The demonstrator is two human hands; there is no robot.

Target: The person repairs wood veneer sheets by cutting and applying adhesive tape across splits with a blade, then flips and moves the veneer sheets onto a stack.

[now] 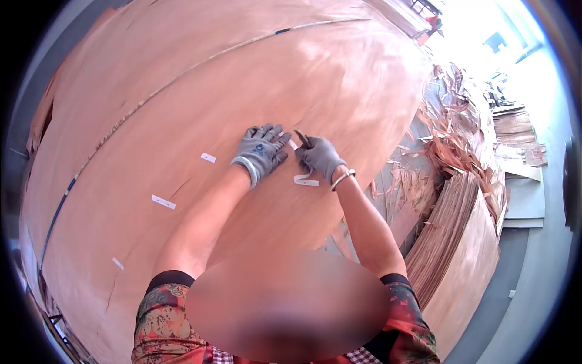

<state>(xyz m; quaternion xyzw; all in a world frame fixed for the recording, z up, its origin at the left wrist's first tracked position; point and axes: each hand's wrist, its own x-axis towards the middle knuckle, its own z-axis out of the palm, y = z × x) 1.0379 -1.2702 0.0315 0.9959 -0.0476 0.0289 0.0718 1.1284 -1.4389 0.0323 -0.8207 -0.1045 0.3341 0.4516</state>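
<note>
A large sheet of thin wood veneer (291, 79) lies under both hands. My left hand (262, 153), in a grey glove, rests flat on it with fingers extended, the fingertips beside a short white strip of tape (293, 144). My right hand (321, 159), also gloved, is closed around a slim dark tool (301, 137) whose kind I cannot make out. From beneath that hand a curled white tape tail (307, 181) hangs out onto the veneer. Farther left, white tape pieces with dark dots (208, 158) stick to the sheet, some near thin cracks.
A long thin rod (176, 77) curves across the sheet's far side. To the right stands a stack of veneer sheets (448, 236), with torn veneer scraps (451, 145) heaped behind it. More flat boards (520, 130) lie farther right on the grey floor (515, 285).
</note>
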